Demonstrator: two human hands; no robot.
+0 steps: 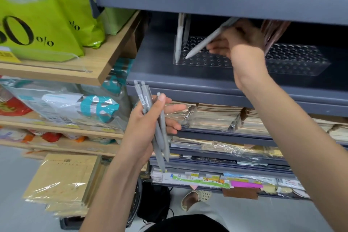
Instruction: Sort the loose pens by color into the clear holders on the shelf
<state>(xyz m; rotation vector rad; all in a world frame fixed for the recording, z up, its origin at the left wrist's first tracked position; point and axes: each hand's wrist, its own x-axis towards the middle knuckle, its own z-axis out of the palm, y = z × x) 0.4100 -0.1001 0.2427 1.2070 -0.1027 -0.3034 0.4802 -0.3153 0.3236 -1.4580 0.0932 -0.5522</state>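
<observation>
Left hand (pixel 148 124): nearest me, palm up; fingers and thumb curled, grasping the bundle (pixel 146 98).
Bundle: three slim matte grey barrels, as far as I can count; clicker ends up, barcode stickers on two.
Right hand (pixel 239 43): reached into the shelf (pixel 188 81), fingers pinching a single pen (pixel 205 42) near its upper end.
Single pen: matte grey, slanted, tip down at the left holder (pixel 207 61); in a hole or just above, I cannot tell.
Left holder: clear plastic block, rows of round holes; two upright pens (pixel 178 37) at its left end.
Right holder (pixel 301 62): same shape, just beside the first; pinkish pens (pixel 273 30) lean at its left end, partly behind my hand.
Shelf: dark grey, smooth.
</observation>
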